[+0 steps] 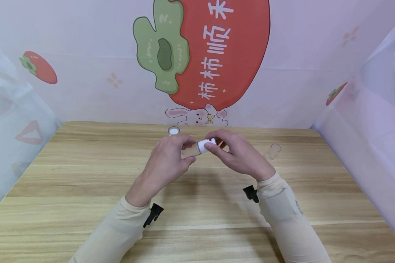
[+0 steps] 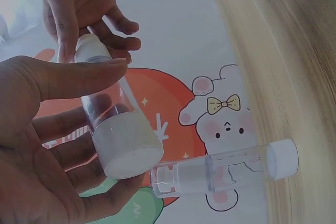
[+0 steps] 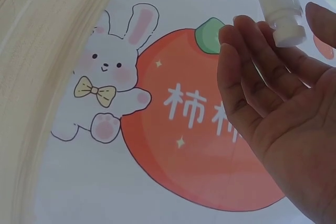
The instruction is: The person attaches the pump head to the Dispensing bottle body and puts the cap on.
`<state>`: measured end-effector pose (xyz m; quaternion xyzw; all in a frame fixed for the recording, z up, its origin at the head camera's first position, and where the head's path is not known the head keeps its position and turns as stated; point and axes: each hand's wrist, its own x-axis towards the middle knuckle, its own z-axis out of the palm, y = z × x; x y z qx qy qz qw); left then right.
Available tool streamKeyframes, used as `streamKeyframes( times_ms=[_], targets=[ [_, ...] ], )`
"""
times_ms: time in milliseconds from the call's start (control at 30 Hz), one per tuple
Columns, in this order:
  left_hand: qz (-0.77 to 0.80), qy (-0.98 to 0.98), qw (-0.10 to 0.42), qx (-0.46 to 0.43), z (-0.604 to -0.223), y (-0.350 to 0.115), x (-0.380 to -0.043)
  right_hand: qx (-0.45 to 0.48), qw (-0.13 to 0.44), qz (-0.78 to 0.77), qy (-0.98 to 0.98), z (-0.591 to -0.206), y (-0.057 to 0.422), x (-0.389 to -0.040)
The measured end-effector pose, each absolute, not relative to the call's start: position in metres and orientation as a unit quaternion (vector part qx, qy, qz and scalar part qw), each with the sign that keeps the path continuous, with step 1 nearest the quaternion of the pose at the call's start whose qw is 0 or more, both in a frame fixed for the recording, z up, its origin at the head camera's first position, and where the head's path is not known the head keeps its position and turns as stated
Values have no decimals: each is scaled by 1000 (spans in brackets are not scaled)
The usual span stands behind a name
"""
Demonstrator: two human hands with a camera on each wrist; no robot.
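My left hand holds a clear pump bottle with a white base. In the head view the bottle is tilted sideways above the table, its white pump end pointing right. My right hand is around that end. In the right wrist view a gap shows between its thumb and the white pump head, and its fingers lie loosely bent behind the head. Behind my left hand, a second pump bottle stands upright with a clear cap over its white pump. A loose clear cap is on the table beyond my right wrist.
The wooden table carries these things. A white printed cloth with a large red persimmon and a rabbit hangs along its back edge, and similar sheets line both sides. A black wrist camera sticks out beside the left sleeve.
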<state>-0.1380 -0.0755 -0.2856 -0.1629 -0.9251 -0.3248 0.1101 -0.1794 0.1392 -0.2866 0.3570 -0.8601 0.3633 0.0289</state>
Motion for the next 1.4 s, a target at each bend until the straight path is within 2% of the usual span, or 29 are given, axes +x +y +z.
streamKeyframes(
  times_ms=[700,1033,1400],
  targets=[
    [-353,-919,45,-168,-286,-80,-142,412,64,343,-842,-288,143,-182],
    [-351,-921,34,-163,-286,-79,-142,427,69,337,-836,-289,142,-183],
    [-345,-923,47,-161,-287,-77,-140,423,61,343,-837,-290,141,-182]
  ],
)
